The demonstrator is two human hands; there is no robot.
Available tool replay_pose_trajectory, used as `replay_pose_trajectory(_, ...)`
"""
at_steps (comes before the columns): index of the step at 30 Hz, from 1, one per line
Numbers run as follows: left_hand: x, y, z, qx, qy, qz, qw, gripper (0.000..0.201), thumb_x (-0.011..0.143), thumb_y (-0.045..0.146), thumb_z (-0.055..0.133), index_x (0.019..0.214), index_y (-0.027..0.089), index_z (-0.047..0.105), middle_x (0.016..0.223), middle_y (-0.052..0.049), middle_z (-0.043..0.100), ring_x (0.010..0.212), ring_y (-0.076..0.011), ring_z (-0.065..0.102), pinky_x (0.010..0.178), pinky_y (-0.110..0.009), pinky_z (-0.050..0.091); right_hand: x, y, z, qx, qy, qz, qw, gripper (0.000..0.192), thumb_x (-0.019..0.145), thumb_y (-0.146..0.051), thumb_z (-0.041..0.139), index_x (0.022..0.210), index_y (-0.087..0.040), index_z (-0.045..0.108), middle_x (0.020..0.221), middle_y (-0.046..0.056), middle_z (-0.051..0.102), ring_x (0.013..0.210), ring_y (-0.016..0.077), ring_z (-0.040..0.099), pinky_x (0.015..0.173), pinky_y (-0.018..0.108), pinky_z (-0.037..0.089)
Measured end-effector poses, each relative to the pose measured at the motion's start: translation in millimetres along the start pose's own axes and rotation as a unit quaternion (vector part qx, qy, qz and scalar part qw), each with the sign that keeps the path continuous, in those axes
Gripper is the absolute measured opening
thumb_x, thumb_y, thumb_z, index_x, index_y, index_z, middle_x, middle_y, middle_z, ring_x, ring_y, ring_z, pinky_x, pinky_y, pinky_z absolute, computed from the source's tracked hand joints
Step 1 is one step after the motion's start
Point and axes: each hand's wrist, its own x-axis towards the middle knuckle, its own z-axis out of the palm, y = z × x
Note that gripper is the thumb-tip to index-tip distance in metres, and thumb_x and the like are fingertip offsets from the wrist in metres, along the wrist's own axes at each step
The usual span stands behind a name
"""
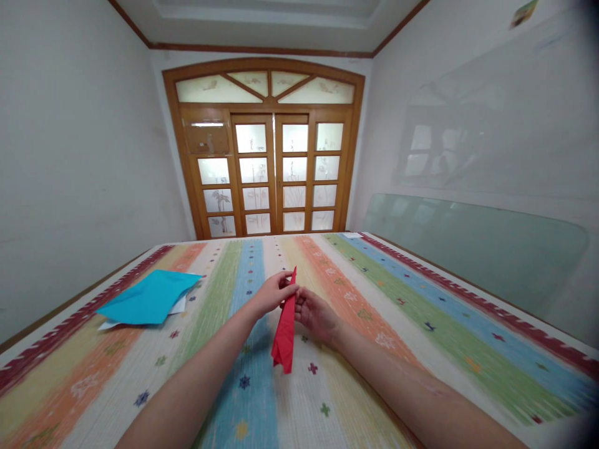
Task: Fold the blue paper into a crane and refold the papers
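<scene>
A folded piece of red paper point(284, 337), long and narrow with a pointed far tip, is held up over the striped tablecloth point(253, 399). Its near end is wider and shows several creased layers. My left hand point(276, 292) pinches the paper near its upper part, thumb on the near face. On the other side, my right hand point(316, 313) has its fingers curled against the paper's right edge. Some of the right fingertips are hidden behind the paper.
At the left of the table lies a blue sheet of paper point(150, 298) on top of white paper point(178, 305). A greenish glass panel point(468, 243) leans along the right wall. Wooden doors with glass panes point(274, 168) stand beyond the table's far edge.
</scene>
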Motion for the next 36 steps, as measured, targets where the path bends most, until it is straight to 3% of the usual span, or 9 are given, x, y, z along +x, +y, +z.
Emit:
replay_pose_trajectory(4,4,-13,2.9,-0.007,0.047,0.016,0.999,0.044,0.082,0.042,0.064,0.114,0.013,0.061,0.078,-0.002,0.061,0.07,-0.0136,0.057,0.067,-0.025,0.044,-4,2,0,0.009,-0.016,0.017,1.0,0.021,0.087,-0.04,0.063,0.091,-0.02,0.066,0.09,0.004,0.07,0.084,0.0173,0.067,0.087,0.035,0.049)
replay_pose_trajectory(10,4,-19,6.4,-0.017,0.071,-0.004,0.997,0.044,0.078,0.042,0.069,0.111,0.014,0.062,0.07,0.001,0.061,0.062,-0.0132,0.055,0.06,-0.024,0.042,-7,7,-3,-0.023,-0.013,0.027,0.999,0.026,0.085,-0.042,0.067,0.096,-0.019,0.064,0.088,0.004,0.068,0.077,0.0164,0.066,0.079,0.034,0.05)
replay_pose_trajectory(14,7,-23,6.6,-0.025,0.085,0.015,0.996,0.037,0.08,0.04,0.066,0.105,0.014,0.063,0.082,-0.005,0.067,0.073,-0.0161,0.061,0.068,-0.026,0.045,-9,8,-3,-0.082,-0.022,0.025,0.996,0.022,0.08,-0.033,0.074,0.092,-0.018,0.063,0.084,0.003,0.066,0.074,0.015,0.065,0.076,0.032,0.05)
replay_pose_trajectory(19,7,-22,9.3,0.012,0.066,0.006,0.998,0.033,0.084,0.033,0.059,0.109,0.013,0.065,0.09,-0.007,0.069,0.079,-0.0168,0.061,0.075,-0.028,0.046,-10,6,3,-0.115,-0.034,0.013,0.993,0.028,0.078,-0.031,0.075,0.1,-0.017,0.066,0.096,0.008,0.068,0.081,0.0186,0.067,0.076,0.033,0.051)
replay_pose_trajectory(25,4,-14,6.4,0.009,0.054,-0.033,0.998,0.043,0.077,0.021,0.06,0.12,0.014,0.06,0.069,0.002,0.058,0.061,-0.0122,0.054,0.06,-0.023,0.041,-9,3,4,-0.119,0.009,0.024,0.993,0.03,0.073,-0.032,0.076,0.099,-0.019,0.067,0.093,0.007,0.07,0.078,0.0194,0.066,0.074,0.033,0.05)
replay_pose_trajectory(31,2,-15,1.2,-0.01,0.052,-0.058,0.997,0.052,0.07,0.011,0.058,0.121,0.016,0.058,0.073,0.001,0.059,0.061,-0.0113,0.054,0.056,-0.02,0.039,-4,13,-3,-0.155,0.068,-0.01,0.985,0.025,0.071,-0.023,0.067,0.096,-0.021,0.065,0.089,0.005,0.071,0.074,0.0192,0.065,0.066,0.029,0.048)
replay_pose_trajectory(36,-2,-23,0.2,-0.036,0.031,-0.098,0.994,0.059,0.068,0.008,0.056,0.125,0.02,0.056,0.081,0.0,0.06,0.06,-0.0101,0.055,0.054,-0.02,0.04,-1,17,-5,-0.163,0.128,-0.022,0.978,0.05,0.068,-0.017,0.063,0.117,-0.026,0.053,0.075,-0.001,0.068,0.058,0.016,0.061,0.051,0.024,0.04)
